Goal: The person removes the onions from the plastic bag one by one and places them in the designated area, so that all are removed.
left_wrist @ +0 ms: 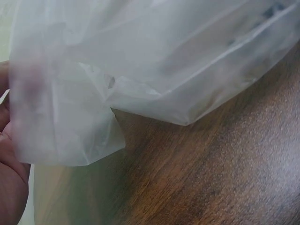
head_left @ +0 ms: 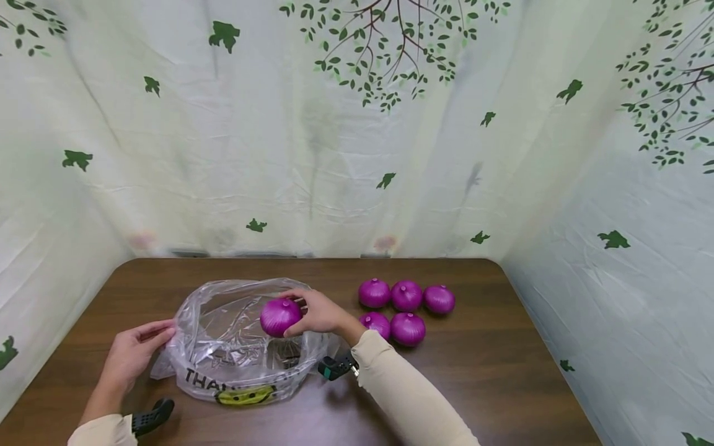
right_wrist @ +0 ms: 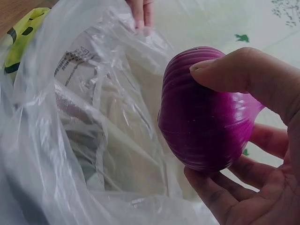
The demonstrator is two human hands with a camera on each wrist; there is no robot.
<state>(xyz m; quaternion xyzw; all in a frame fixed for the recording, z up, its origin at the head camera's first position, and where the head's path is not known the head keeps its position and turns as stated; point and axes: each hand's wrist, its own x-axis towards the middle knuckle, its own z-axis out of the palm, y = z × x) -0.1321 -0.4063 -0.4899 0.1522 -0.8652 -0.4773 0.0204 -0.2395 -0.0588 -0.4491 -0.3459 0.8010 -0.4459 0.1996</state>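
A clear plastic bag (head_left: 189, 365) with printed lettering and a yellow smiley lies on the table, its mouth spread wide. My left hand (head_left: 134, 353) pinches the bag's left rim between thumb and fingers; in the left wrist view the cloudy plastic (left_wrist: 154, 70) covers part of that hand. Over the bag's mouth, my right hand (head_left: 320, 314) grips a purple onion (head_left: 279, 318), thumb on one side and fingers on the other. The right wrist view shows this onion (right_wrist: 201, 117) beside the bag's opening, with the bag's crinkled inside (right_wrist: 117, 122) beyond.
Several more purple onions (head_left: 406, 296) sit in two rows on the brown wooden table (head_left: 491, 371), right of the bag. My right forearm passes in front of the nearer row. A pale leaf-printed curtain (head_left: 312, 155) surrounds the table's back and sides.
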